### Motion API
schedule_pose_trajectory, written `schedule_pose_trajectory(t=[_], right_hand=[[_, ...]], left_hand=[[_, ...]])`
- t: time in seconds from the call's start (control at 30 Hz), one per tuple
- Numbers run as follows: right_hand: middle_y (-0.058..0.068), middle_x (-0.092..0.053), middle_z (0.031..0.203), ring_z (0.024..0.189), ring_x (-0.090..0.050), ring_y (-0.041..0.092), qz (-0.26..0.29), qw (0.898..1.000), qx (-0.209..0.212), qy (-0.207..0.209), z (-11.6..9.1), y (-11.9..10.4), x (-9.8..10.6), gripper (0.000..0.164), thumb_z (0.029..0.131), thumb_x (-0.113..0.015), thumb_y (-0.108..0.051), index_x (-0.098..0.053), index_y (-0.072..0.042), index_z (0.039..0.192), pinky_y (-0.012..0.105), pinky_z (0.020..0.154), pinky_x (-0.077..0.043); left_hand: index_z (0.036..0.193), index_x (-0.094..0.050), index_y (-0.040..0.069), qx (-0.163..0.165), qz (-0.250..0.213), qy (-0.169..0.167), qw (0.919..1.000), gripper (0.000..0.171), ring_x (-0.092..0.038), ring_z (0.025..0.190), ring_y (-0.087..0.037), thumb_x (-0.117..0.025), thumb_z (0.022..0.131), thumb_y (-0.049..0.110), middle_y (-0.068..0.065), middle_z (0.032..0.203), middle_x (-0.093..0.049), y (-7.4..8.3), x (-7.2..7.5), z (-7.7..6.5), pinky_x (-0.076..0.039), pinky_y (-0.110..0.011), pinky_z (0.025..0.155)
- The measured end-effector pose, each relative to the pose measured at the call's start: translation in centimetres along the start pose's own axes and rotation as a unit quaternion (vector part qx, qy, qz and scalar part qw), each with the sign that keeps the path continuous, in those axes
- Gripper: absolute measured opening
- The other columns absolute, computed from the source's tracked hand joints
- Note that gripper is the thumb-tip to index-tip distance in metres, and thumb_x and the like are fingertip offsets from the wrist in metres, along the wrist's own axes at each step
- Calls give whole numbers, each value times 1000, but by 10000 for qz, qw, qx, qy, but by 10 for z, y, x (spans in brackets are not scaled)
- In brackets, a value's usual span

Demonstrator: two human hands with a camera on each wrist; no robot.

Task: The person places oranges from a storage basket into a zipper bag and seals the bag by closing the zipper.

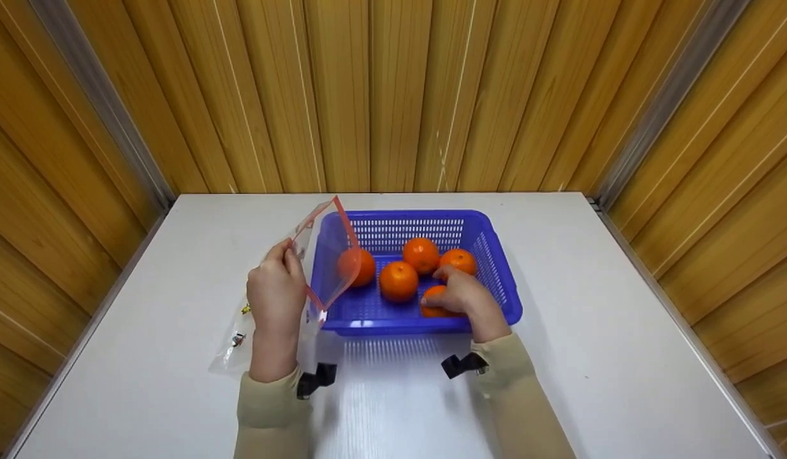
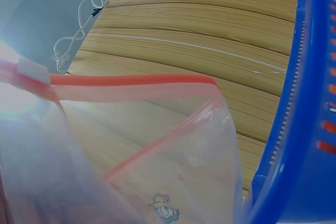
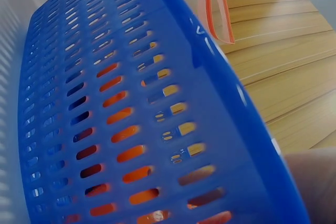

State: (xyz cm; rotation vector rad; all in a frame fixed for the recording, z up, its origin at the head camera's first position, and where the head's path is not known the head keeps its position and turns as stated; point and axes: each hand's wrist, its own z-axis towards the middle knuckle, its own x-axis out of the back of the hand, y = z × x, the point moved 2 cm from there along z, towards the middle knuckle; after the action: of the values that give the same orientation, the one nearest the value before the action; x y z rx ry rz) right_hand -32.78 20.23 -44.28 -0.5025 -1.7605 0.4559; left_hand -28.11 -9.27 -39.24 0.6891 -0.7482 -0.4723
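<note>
My left hand (image 1: 275, 290) pinches the rim of a clear zip bag (image 1: 346, 223) with a red edge, its mouth spread toward the basket. In the left wrist view, the bag's red strip (image 2: 142, 80) and a small printed cartoon duck (image 2: 165, 211) show. Inside the blue plastic basket (image 1: 393, 327), my right hand (image 1: 463, 294) grips an orange (image 1: 437, 311) at the front right, its fingers partly covering the fruit. Behind that hand sits another orange (image 1: 458, 260). The right wrist view shows mostly the basket's slotted wall (image 3: 173, 51), with orange skin through the slots.
Other oranges lie in the basket, one in the middle (image 1: 398, 282), one at the back (image 1: 421, 255) and one at the left (image 1: 361, 268), seen partly through the bag. The white table (image 1: 623, 331) is enclosed by wood-patterned walls (image 1: 393, 95).
</note>
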Motion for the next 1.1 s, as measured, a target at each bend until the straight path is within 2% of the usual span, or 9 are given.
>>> schedule_pose_trajectory(t=[0.17, 0.37, 0.53, 0.77, 1.1], right_hand=[[17, -68, 129, 113, -61, 31, -123, 9996, 70, -226, 1, 1, -3, 59, 87, -81, -33, -59, -5, 135, 50, 114, -46], [10, -70, 108, 100, -61, 27, -99, 9995, 87, -295, 3, 2, -4, 42, 85, -81, -33, -67, -9, 116, 46, 103, -51], [9, -69, 104, 98, -61, 27, 44, 9997, 48, -245, 4, 3, -3, 39, 84, -83, -32, -67, -10, 113, 44, 101, -51], [10, -69, 108, 101, -61, 28, 341, 9992, 135, -135, 3, 1, 2, 40, 84, -81, -33, -66, -10, 114, 45, 101, -50], [18, -65, 130, 116, -60, 36, 766, 9969, 153, -12, -5, -10, 13, 49, 86, -77, -35, -61, -14, 128, 55, 107, -50]], left_hand=[[113, -74, -8, -10, -18, 31, 10000, 26, -75, 84, -47, -56, 102, 6, -27, 103, -77, -1, -1, 0, -61, -60, 70], [113, -74, -8, 16, 21, 50, 10000, 26, -75, 83, -48, -56, 102, 6, -27, 102, -76, -1, 0, 0, -60, -61, 69], [112, -75, -8, 5, 5, 54, 10000, 26, -75, 84, -48, -56, 102, 6, -27, 102, -77, -1, -1, 0, -60, -61, 69], [113, -75, -8, 36, 7, 29, 10000, 26, -75, 85, -47, -56, 102, 6, -27, 103, -76, -1, -1, 0, -60, -61, 70], [112, -75, -8, -56, 24, 125, 9999, 26, -75, 83, -47, -56, 101, 5, -27, 100, -77, 0, -1, 0, -60, -60, 68]])
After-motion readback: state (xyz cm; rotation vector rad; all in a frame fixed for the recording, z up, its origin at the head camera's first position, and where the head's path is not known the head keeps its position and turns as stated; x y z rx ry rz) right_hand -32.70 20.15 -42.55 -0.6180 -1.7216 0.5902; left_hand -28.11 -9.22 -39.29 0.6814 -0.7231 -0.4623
